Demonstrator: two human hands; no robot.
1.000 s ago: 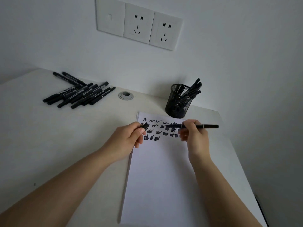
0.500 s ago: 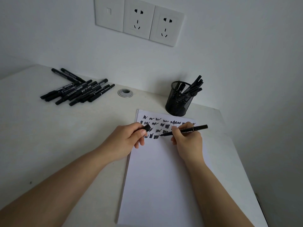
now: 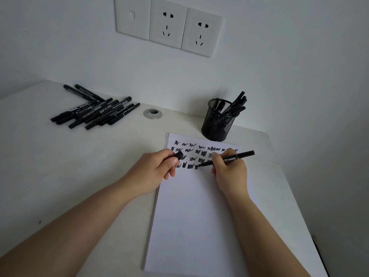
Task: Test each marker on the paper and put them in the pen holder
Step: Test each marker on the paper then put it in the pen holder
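My right hand [image 3: 229,172] grips a black marker [image 3: 233,157] like a pen, its tip touching the white paper [image 3: 191,216] at the end of the lowest row of black scribbles. My left hand [image 3: 153,170] rests at the paper's left edge and pinches the marker's black cap [image 3: 179,155]. A black mesh pen holder [image 3: 217,122] with several markers leaning in it stands just beyond the paper's far edge. A pile of several black markers [image 3: 95,112] lies on the desk at the far left.
The white desk [image 3: 60,166] meets the wall at the back, and its right edge runs close beside the paper. A round metal cable grommet [image 3: 153,113] sits between the marker pile and the holder. Wall sockets [image 3: 169,27] hang above.
My right hand turned the marker from level above the paper down into a writing grip and set its tip on the sheet. A new scribble is forming. My left hand kept the cap.
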